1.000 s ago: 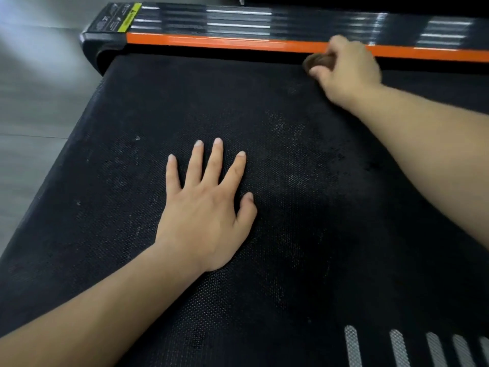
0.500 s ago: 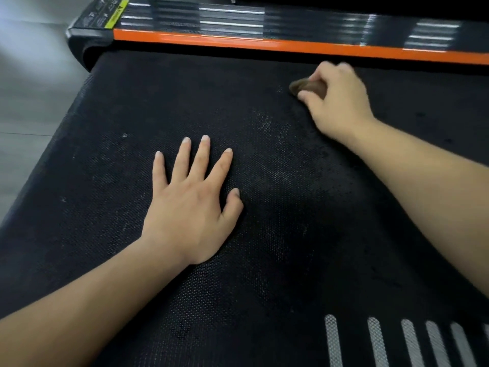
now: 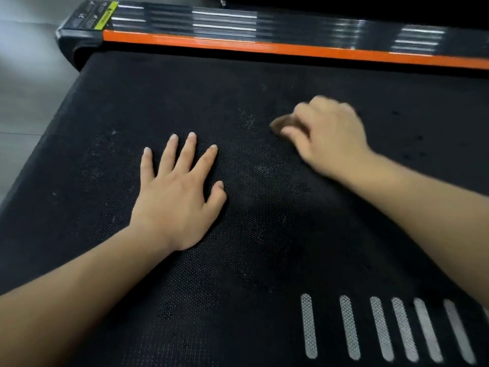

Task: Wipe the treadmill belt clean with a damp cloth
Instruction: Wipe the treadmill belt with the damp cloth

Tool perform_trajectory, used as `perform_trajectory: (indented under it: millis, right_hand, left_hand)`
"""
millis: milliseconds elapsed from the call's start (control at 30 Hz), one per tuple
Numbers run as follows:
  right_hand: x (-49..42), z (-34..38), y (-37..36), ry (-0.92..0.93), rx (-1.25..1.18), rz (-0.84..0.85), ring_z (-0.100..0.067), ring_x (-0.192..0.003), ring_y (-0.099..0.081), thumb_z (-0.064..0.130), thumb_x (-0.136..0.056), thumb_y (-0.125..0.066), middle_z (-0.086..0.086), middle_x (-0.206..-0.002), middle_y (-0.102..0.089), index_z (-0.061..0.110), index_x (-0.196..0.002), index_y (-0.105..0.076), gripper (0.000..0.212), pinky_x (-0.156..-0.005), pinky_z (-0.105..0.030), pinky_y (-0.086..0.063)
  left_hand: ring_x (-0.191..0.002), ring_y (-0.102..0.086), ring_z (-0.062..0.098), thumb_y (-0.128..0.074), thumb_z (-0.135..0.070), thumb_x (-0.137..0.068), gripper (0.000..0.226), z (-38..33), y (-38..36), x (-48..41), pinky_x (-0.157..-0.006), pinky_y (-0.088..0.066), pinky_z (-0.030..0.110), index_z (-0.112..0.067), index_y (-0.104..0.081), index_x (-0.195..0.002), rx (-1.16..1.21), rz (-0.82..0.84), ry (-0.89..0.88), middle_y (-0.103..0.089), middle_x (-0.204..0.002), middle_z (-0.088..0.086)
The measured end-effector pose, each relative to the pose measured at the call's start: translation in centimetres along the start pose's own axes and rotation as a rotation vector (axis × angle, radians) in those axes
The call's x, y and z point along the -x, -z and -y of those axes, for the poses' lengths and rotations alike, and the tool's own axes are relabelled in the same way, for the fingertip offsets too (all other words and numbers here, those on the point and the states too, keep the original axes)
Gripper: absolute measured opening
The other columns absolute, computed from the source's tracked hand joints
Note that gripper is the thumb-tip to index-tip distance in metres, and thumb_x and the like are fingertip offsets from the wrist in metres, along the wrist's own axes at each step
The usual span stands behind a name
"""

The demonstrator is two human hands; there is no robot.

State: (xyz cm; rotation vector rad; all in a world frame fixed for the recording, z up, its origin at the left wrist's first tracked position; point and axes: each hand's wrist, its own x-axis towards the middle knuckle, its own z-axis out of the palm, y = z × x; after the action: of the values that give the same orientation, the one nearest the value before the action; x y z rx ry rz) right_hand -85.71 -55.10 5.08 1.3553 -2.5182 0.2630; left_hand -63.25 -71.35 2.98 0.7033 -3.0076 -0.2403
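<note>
The blurred right hand (image 3: 330,139) gripped a brown cloth (image 3: 281,125) (mostly hidden under curled fingers) on the treadmill belt (image 3: 264,247), right of the left hand (image 3: 177,197) pressed flat, fingers spread; the far yellow label (image 3: 106,15) was illegible.

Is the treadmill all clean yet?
Not yet. A darker patch on the belt may be wiped already. The right hand grips the brown cloth, rubbing mid-belt; the left hand rests flat. Pale dusty specks show nearby, so more wiping is left.
</note>
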Motion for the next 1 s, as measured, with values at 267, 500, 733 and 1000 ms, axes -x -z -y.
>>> perform_trajectory:
  millis: [267, 500, 733, 1000]
  right_hand:
    - [2.9, 4.0, 0.7, -0.037, -0.294, 0.06, -0.03, -0.086, -0.057, 0.046, -0.091, -0.057, -0.007, -0.093, -0.058, 0.018, -0.096, -0.062, 0.028, -0.075, -0.041, -0.046]
    - [-1.7, -3.0, 1.0, -0.456, -0.095, -0.048, -0.038, -0.101, -0.059, 0.045, -0.093, -0.06, -0.014, -0.11, -0.059, 0.02, -0.106, -0.06, 0.029, -0.085, -0.044, -0.048]
    - [6.6, 3.7, 2.4, 0.089, -0.274, 0.111, -0.025, -0.086, -0.057, 0.046, -0.089, -0.06, -0.001, -0.092, -0.056, 0.019, -0.101, -0.063, 0.03, -0.075, -0.036, -0.044]
    - [6.8, 3.9, 2.0, -0.167, -0.255, -0.009, -0.028, -0.085, -0.057, 0.04, -0.092, -0.06, -0.002, -0.092, -0.053, 0.02, -0.093, -0.059, 0.02, -0.075, -0.039, -0.046]
  left_hand:
    - [-0.156, 0.002, 0.026, -0.012, -0.062, -0.091, 0.075, 0.0, 0.1, 0.0, -0.123, 0.003, 0.058, -0.034, -0.019, -0.16, -0.002, 0.013, 0.01, -0.009, -0.17, 0.003]
    - [-0.156, 0.002, 0.025, -0.013, -0.062, -0.091, 0.075, 0.0, 0.0, 0.0, -0.123, 0.004, 0.056, -0.034, -0.02, -0.16, 0.003, 0.002, 0.013, -0.009, -0.17, 0.002]
    - [-0.156, 0.004, 0.026, -0.013, -0.062, -0.09, 0.075, 0.1, 0.0, 0.1, -0.123, 0.005, 0.056, -0.035, -0.018, -0.16, -0.005, 0.013, 0.015, -0.006, -0.17, 0.002]
    - [-0.156, 0.004, 0.025, -0.012, -0.063, -0.09, 0.075, 0.2, -0.2, 0.0, -0.123, 0.005, 0.056, -0.034, -0.018, -0.16, -0.001, 0.013, 0.009, -0.006, -0.17, 0.003]
